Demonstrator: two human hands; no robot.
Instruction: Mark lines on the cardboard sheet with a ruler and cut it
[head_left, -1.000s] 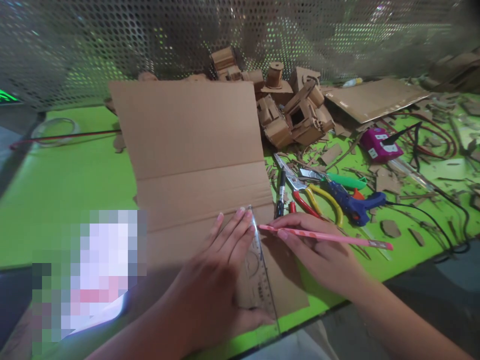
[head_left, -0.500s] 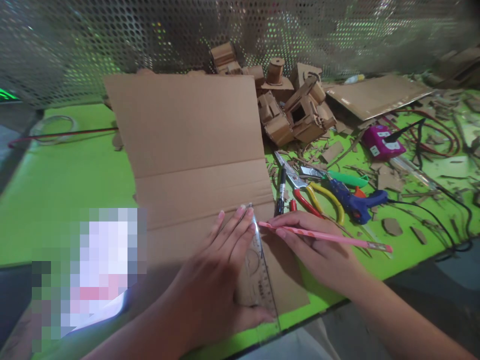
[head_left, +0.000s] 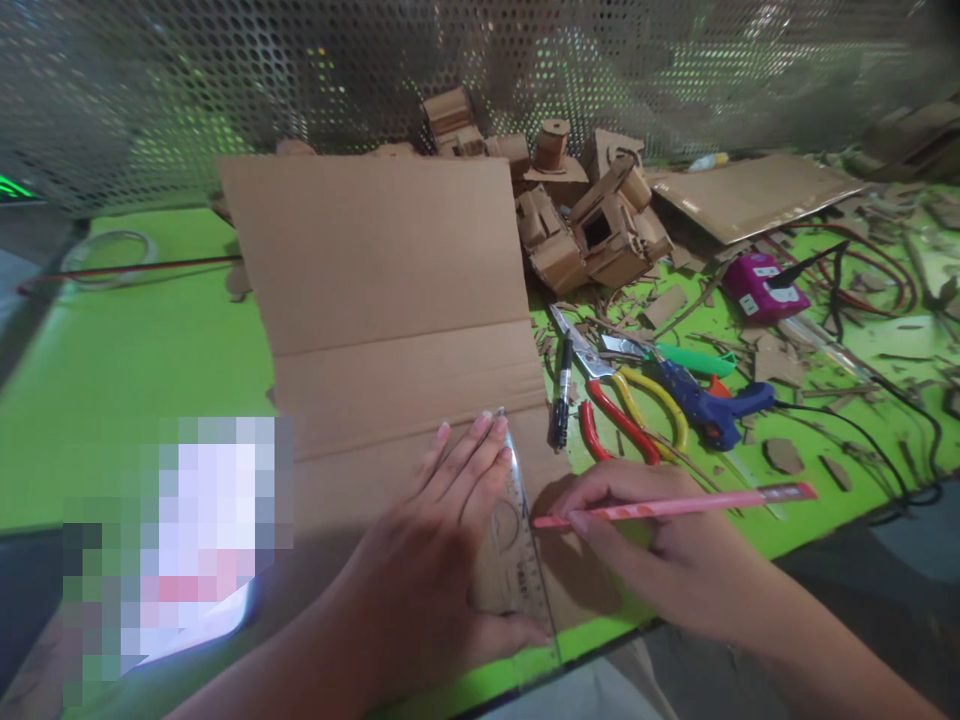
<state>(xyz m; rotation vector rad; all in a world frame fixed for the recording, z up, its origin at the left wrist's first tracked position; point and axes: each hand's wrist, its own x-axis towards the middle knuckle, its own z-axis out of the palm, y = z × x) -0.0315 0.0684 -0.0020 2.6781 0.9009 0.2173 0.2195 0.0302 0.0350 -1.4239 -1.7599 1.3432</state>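
Observation:
A clear plastic ruler [head_left: 517, 545] lies on a large creased sheet of cardboard [head_left: 382, 250], near the sheet's right edge. My left hand [head_left: 442, 550] is spread flat, its fingers and thumb pressing the ruler and cardboard down. In my right hand [head_left: 645, 530] a pink pencil [head_left: 697, 503] is pinched near its point. The tip is at the ruler's right edge, about halfway along it. Whether there is a drawn line cannot be made out.
Right of the cardboard lie a black marker [head_left: 561, 390], scissors with red and yellow handles [head_left: 637, 410], a green-handled cutter [head_left: 690, 357] and a blue glue gun [head_left: 705, 400]. Behind are cardboard models [head_left: 600, 225], a magenta power block [head_left: 765, 288], cables and scraps. A bright pixelated patch [head_left: 202, 540] is at left.
My right hand has drawn the pencil toward me along the ruler's right edge, uncovering more of the scissors' red handle. My left hand and the ruler have stayed in place.

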